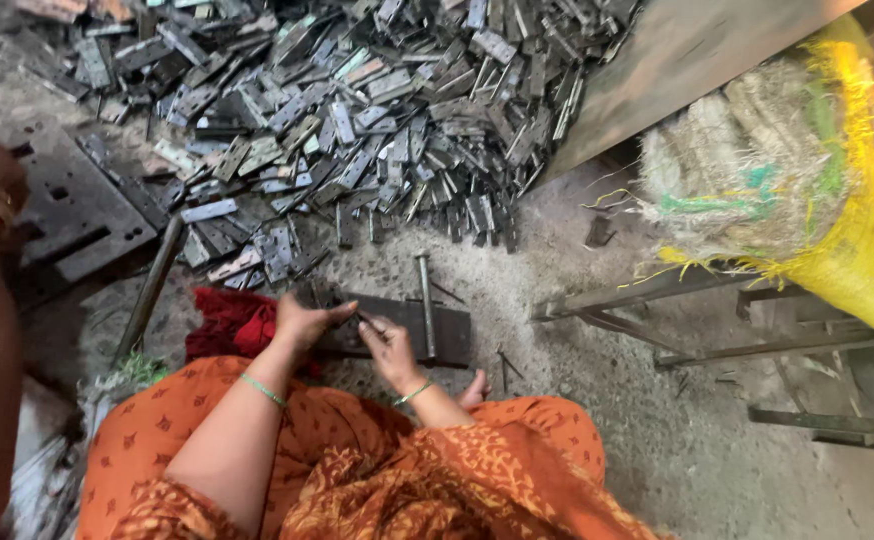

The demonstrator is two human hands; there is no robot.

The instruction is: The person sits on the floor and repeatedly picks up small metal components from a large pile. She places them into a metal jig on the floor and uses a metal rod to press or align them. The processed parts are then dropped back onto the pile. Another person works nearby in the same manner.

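Both hands meet on a dark steel block (412, 328) on the gritty floor (597, 400): left hand (304, 322) flat atop its left end, right hand (389, 345) pinching a thin pin (barely visible). Flat grey hinge plates (357, 120) heap just beyond; bare floor opens rightward.

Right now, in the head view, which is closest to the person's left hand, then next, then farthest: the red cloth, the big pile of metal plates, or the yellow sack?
From the left hand:
1. Red cloth, just beside it on the left.
2. Pile of metal plates, on the floor ahead.
3. Yellow sack, far off at the right edge.

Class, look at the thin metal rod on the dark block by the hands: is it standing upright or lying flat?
Lying flat. The rod rests lengthwise across the dark block, its full length visible, right of the right hand.
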